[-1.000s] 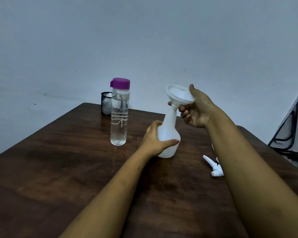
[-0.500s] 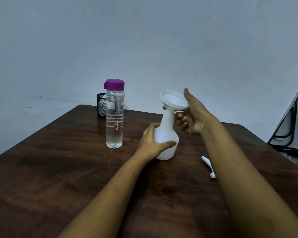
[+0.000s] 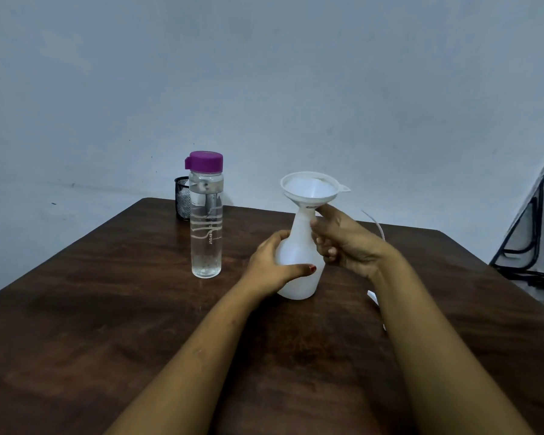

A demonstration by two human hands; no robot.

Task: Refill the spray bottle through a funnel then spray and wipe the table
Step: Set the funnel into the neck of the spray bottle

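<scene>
A white spray bottle (image 3: 299, 262), its head off, stands mid-table on the dark wooden table (image 3: 107, 309). A white funnel (image 3: 310, 188) sits upright in its neck. My left hand (image 3: 267, 268) wraps the bottle's round body from the left. Just under the funnel, my right hand (image 3: 343, 243) pinches the neck between thumb and forefinger, the other fingers curled. To the left, apart from both hands, stands a clear water bottle (image 3: 206, 227) with a purple cap, filled with water. The removed spray head (image 3: 372, 296) lies at the right, mostly hidden by my right forearm; its thin tube (image 3: 378, 227) curves up behind my hand.
A black mesh cup (image 3: 181, 197) stands at the table's far edge behind the water bottle. A bare wall rises right behind the table. A dark metal frame with cables (image 3: 534, 243) stands off the table's right side.
My right hand has slid down from the funnel's rim to the bottle neck. The funnel now sits straight in the neck. My view has tilted down a little.
</scene>
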